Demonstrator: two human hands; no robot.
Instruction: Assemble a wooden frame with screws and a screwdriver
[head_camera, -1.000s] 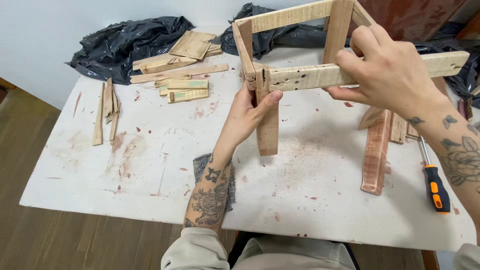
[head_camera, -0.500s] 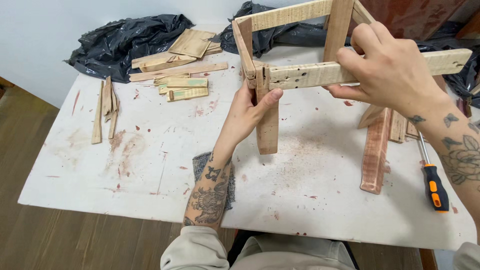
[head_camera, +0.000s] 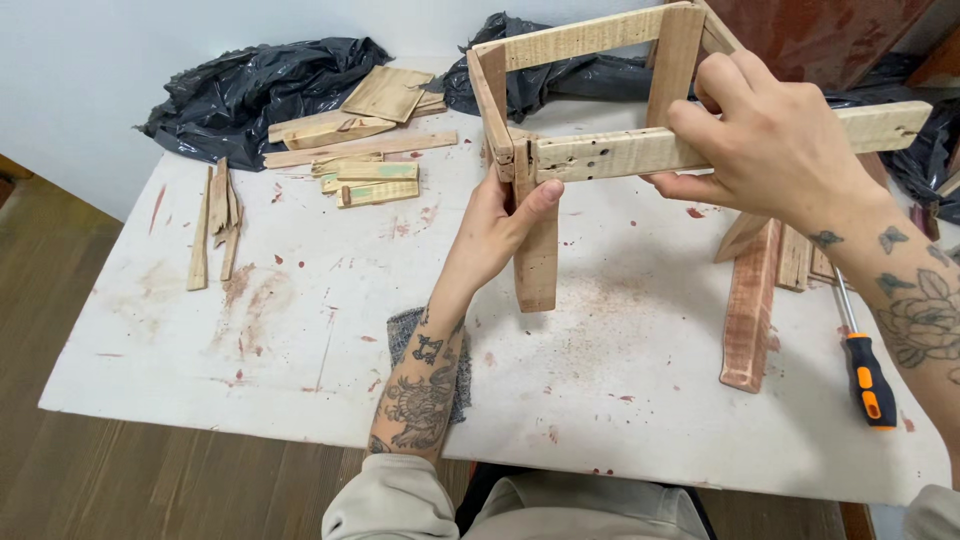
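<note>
Frame (head_camera: 560, 150) of pale wooden slats, box-shaped and partly built, standing on the table (head_camera: 300, 350) between the two hands, one corner leg planted on the stained white top.

Left hand (head_camera: 500, 225): closed around the near corner leg of the frame, thumb pressed over the joint where the perforated front rail (head_camera: 620, 152) meets the leg; tattooed forearm lying over a small grey cloth (head_camera: 400, 335) at the table's near edge.

Right hand (head_camera: 775, 150): closed on the front rail from above, fingers curled over its top, thumb beneath; the rail's far end sticks out past the hand to its right.

Reddish wooden leg (head_camera: 750, 315): below and just right of the right hand, standing on the table, belonging to the frame's right side as far as can be told.

Screwdriver (head_camera: 865, 365), orange and black handle: lying on the table beside the right forearm, near the reddish leg, not touched.

Short offcuts (head_camera: 365, 180): a loose group on the table well to the left of the left hand, some with green paint on the face.

Thin splinters (head_camera: 215, 225): a bundle farther left again, lying lengthwise, apart from the offcuts.

Flat boards (head_camera: 385, 95): stacked beyond the offcuts, resting against crumpled black plastic sheeting (head_camera: 250, 90) at the table's far edge.

Floor (head_camera: 100, 500): wooden boards, visible beneath the left hand's side of the table.
</note>
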